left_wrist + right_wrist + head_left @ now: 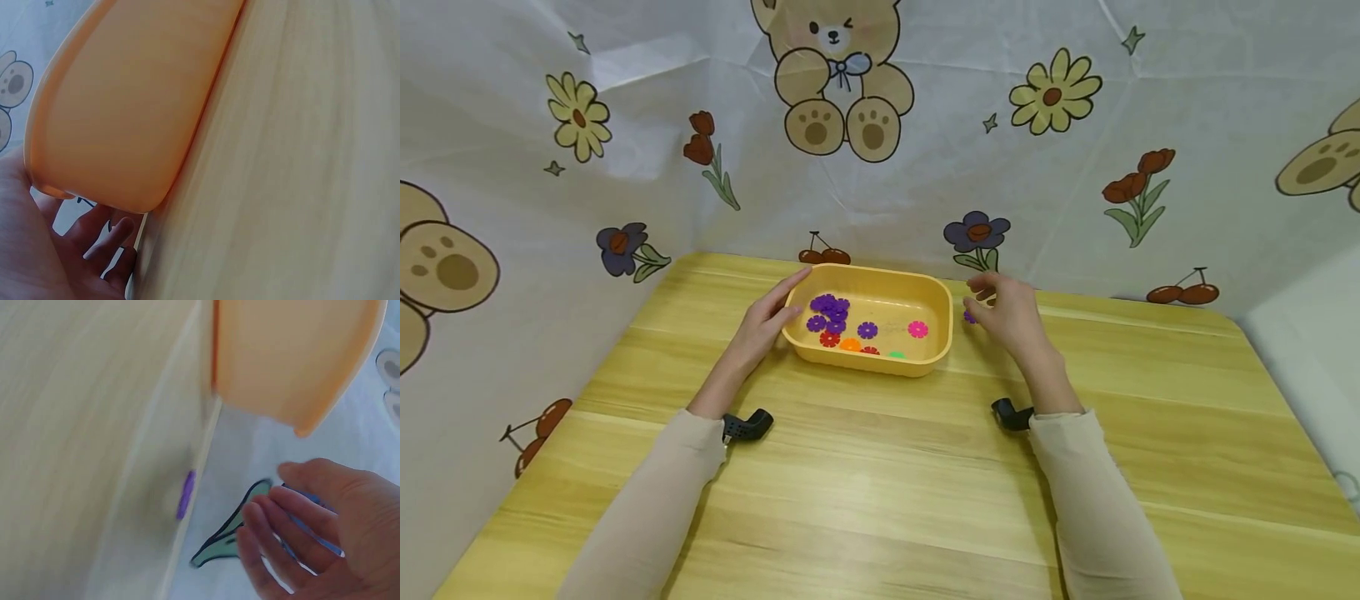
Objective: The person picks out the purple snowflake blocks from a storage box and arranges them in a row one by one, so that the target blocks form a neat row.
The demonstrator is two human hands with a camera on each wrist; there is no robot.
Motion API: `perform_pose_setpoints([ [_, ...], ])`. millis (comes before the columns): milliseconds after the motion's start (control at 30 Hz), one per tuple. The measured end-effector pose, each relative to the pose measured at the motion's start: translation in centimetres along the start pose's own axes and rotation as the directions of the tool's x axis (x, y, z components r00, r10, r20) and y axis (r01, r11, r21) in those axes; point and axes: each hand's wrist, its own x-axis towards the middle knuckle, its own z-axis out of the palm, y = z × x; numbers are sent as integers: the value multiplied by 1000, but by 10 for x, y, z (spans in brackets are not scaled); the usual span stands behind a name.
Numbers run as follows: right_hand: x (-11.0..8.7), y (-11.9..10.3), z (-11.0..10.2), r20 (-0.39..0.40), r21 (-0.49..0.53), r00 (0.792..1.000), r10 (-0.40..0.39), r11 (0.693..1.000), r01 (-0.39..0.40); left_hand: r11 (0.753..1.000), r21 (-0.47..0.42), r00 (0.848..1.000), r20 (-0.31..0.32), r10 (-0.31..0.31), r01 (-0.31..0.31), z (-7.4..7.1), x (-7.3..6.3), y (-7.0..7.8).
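My left hand (pixel 758 329) holds the left end of a yellow plastic basin (pixel 880 363), its thumb at the rim and its fingers along the outside. In the left wrist view the basin's outer wall (pixel 131 106) fills the upper left, with the fingers partly behind it. Off the basin's right end, my right hand (pixel 1009 312) hovers with fingers loosely bent and nothing between them. A purple snowflake disc (pixel 185 495) lies flat on the table below that hand, apart from the fingers. The head view shows this disc partly hidden by the hand.
Inside the basin, several purple snowflake discs (pixel 831 310) cluster at the left. A pink disc (pixel 917 329), an orange disc (pixel 850 344), red discs (pixel 830 339) and a partly hidden green disc (pixel 897 356) lie there too. A patterned cloth (pixel 887 192) hangs behind the wooden table (pixel 865 483).
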Motion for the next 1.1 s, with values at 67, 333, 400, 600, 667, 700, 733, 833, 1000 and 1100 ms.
perform_pose_setpoints([
  [67,1,-10,1,-42,13,999,-33,999,34,1000,-5,1000,-4,-2,2,1,0,-1],
  [333,8,-53,11,-23,19,988,-154,988,154,1000,-16,1000,-4,1,-1,0,0,-1],
  [400,10,-63,17,55,24,984,-168,986,167,1000,-20,1000,-8,1,-2,0,0,0],
  [600,17,-83,39,234,8,964,-128,991,130,1000,-22,1000,-1,13,-13,0,0,1],
  [667,20,-89,48,264,12,958,-112,994,112,1000,-29,1000,-2,12,-12,0,0,0],
  [700,21,-91,52,277,21,955,-107,994,106,999,-31,1000,-3,12,-12,0,0,0],
  [733,23,-94,56,291,25,951,-105,994,102,999,-35,1000,-5,12,-12,0,-1,-1],
  [833,25,-100,68,336,31,937,-96,995,91,999,-34,1000,-4,8,-8,1,-1,-2],
  [1000,23,-105,82,400,-17,916,-36,999,47,1000,-17,1000,-8,-1,0,1,-1,-2],
  [1100,22,-105,87,408,-46,913,-12,998,33,1000,-14,1000,-9,-2,1,0,-1,-1],
])
